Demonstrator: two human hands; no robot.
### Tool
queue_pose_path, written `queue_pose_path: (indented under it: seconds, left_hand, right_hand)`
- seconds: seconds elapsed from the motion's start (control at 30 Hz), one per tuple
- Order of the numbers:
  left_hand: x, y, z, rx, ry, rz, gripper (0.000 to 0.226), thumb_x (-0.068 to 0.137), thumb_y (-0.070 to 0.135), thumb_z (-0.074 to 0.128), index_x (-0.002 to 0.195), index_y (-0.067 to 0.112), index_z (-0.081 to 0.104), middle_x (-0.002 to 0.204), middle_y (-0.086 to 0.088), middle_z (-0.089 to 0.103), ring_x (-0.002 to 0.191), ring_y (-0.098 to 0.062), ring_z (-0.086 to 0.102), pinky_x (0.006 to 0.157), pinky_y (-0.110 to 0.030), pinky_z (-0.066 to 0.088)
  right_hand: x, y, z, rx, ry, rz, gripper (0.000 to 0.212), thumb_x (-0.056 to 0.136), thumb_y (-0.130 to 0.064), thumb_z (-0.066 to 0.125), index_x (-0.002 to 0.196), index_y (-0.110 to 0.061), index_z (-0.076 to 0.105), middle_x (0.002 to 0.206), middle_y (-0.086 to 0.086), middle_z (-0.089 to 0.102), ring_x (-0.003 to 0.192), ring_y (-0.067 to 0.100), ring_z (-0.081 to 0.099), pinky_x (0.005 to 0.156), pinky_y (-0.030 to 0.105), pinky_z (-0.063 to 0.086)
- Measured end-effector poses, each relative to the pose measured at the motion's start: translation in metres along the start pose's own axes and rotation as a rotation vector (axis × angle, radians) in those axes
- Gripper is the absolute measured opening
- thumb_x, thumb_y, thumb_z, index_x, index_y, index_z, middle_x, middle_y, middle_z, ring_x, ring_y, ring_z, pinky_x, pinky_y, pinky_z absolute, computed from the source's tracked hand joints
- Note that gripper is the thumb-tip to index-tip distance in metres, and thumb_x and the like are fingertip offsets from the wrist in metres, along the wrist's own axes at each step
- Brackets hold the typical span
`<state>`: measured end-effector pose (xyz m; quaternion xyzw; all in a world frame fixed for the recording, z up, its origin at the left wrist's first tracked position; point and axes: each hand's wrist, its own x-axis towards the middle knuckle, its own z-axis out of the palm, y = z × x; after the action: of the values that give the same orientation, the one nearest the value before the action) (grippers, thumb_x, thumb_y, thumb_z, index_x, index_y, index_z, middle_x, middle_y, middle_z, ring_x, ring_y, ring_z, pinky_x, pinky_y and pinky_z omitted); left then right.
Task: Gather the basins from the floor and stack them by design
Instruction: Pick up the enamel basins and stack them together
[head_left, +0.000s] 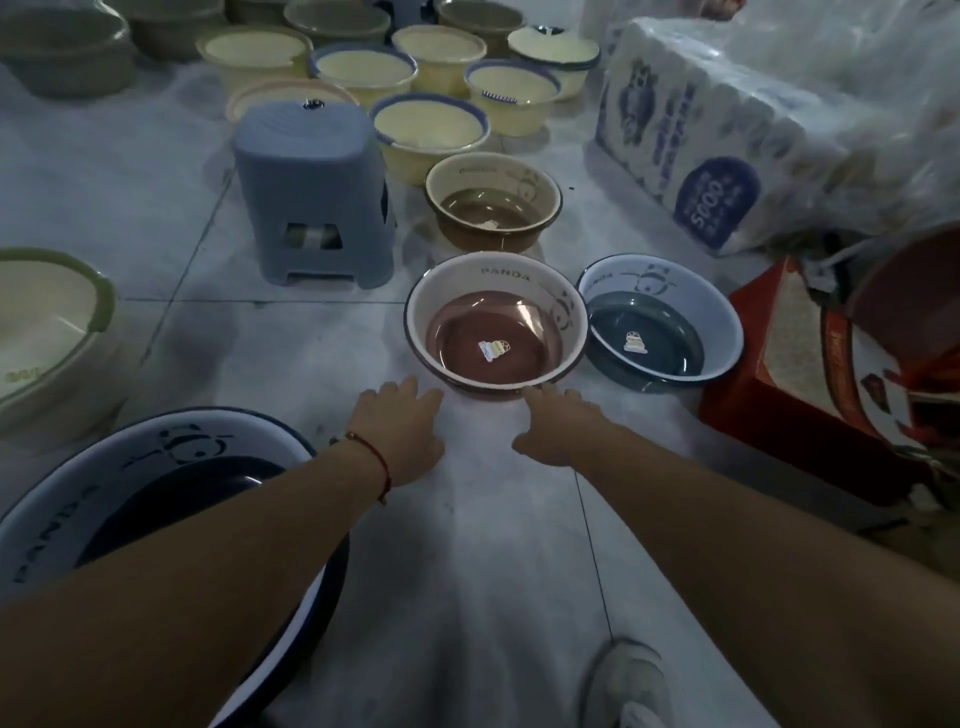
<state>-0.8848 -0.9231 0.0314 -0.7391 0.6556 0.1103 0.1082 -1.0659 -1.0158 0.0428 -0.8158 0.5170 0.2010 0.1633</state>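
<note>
A pink-bottomed panda basin (496, 325) sits on the floor in the middle. My left hand (402, 428) lies just short of its near-left rim, fingers straight and empty. My right hand (558, 423) reaches to its near-right rim, fingertips at or touching the edge. To the right a blue-grey panda basin (660, 327) leans against it. A brown panda basin (493, 202) stands behind. A large dark-blue panda basin (171, 467) lies at the lower left under my left forearm.
A blue plastic stool (311, 192) stands left of the brown basin. Several cream basins (431, 130) fill the back, a green-rimmed one (47, 322) sits far left. Wrapped tissue packs (727, 135) and a red box (789, 395) crowd the right. My shoe (628, 686) is at the bottom.
</note>
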Motion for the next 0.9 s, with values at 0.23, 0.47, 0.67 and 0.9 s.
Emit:
queue_pose_path:
  seconds: [0.23,0.47,0.67,0.9]
  left_hand:
    - [0.053,-0.021,0.041,-0.042,-0.039,-0.050,0.064,0.093,0.044,0.050,0.149,0.020,0.029,0.146,-0.012,0.036,0.129,-0.034,0.040,0.108,-0.044,0.033]
    - [0.064,-0.033,0.081,-0.009,-0.079,-0.018,0.057,0.092,0.040,0.047,0.145,0.022,0.032,0.145,-0.013,0.037,0.126,-0.033,0.043,0.104,-0.045,0.036]
    - [0.063,-0.039,0.081,-0.013,-0.099,-0.070,0.061,0.094,0.042,0.045,0.148,0.021,0.028,0.147,-0.014,0.035,0.127,-0.032,0.042,0.103,-0.045,0.037]
    - [0.050,-0.032,0.088,-0.048,-0.095,-0.013,0.057,0.094,0.039,0.046,0.146,0.021,0.031,0.146,-0.014,0.036,0.127,-0.032,0.043,0.104,-0.045,0.039]
  right_hand:
    - [0.096,-0.014,0.049,0.015,-0.018,0.001,0.089,0.089,-0.041,0.059,0.155,-0.018,0.005,0.163,0.005,0.007,0.147,0.035,0.013,0.116,0.048,0.022]
    - [0.131,-0.009,0.069,-0.088,0.133,-0.037,0.056,0.084,-0.042,0.058,0.132,-0.016,0.049,0.135,0.006,0.051,0.130,0.030,0.040,0.110,0.043,0.027]
    - [0.115,0.019,0.081,-0.013,0.241,-0.115,0.049,0.081,-0.036,0.063,0.124,-0.016,0.054,0.124,0.006,0.054,0.117,0.028,0.049,0.101,0.039,0.036]
    - [0.133,0.003,0.066,-0.051,0.182,-0.083,0.086,0.081,-0.038,0.065,0.151,-0.016,0.019,0.156,0.010,0.021,0.143,0.037,0.021,0.113,0.047,0.022]
